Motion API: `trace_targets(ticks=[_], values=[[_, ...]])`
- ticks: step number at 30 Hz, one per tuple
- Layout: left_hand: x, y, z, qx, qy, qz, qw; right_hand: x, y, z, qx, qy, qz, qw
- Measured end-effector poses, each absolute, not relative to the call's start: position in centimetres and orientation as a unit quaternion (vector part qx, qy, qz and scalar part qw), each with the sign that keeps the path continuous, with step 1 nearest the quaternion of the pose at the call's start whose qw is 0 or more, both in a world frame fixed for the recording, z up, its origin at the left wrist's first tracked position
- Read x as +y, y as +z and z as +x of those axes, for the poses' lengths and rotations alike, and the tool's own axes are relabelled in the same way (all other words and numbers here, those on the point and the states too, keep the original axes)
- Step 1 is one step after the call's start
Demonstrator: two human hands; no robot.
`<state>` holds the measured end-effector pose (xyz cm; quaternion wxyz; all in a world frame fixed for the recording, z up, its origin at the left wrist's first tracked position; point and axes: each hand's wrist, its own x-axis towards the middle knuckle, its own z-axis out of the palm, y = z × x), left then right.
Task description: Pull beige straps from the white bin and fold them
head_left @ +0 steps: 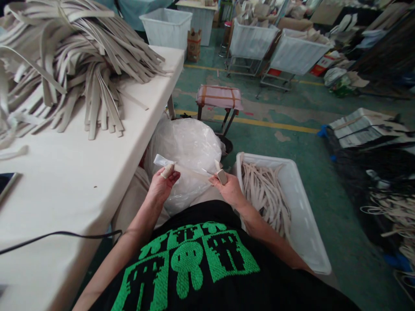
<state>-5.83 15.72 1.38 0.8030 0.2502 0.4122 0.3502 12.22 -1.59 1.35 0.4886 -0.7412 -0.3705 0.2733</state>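
Note:
A pale beige strap runs between my two hands above my lap, its whitish end sticking out past the left one. My left hand is closed on the strap in a pinch, with a beige wrap around its thumb. My right hand pinches the other part of the strap. A small beige block-like piece shows at the right fingers, and a thin pointed bit juts leftward there; I cannot make out what it is. Behind the hands bulges a clear plastic bag.
A large bundle of beige straps lies on the white table at left, with a black cable near its front. On my right stands a white bin holding straps. Ahead are a padded stool and wheeled white tubs.

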Motion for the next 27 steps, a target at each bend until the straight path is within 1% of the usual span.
trace_targets(ticks=[5, 10, 13, 17, 21, 27], values=[[15.7, 1.3, -5.5, 0.419, 0.342, 0.257, 0.801, -1.1, 1.5, 11.5, -0.386, 0.240, -0.752, 0.477], [14.7, 1.8, -4.6, 0.445, 0.310, 0.261, 0.799, -0.5, 1.7, 10.7, -0.476, 0.297, -0.722, 0.405], [14.4, 2.0, -4.2, 0.473, 0.295, 0.224, 0.800, -0.6, 1.9, 10.4, -0.503, 0.303, -0.715, 0.379], [14.8, 2.2, -4.1, 0.493, 0.310, 0.158, 0.798, -1.4, 2.0, 10.8, -0.489, 0.292, -0.712, 0.412], [14.9, 2.5, -3.9, 0.508, 0.303, 0.140, 0.794, -1.6, 1.9, 11.2, -0.468, 0.293, -0.707, 0.442], [14.7, 2.3, -3.7, 0.475, 0.302, 0.155, 0.812, -1.1, 1.5, 11.0, -0.472, 0.298, -0.714, 0.422]])
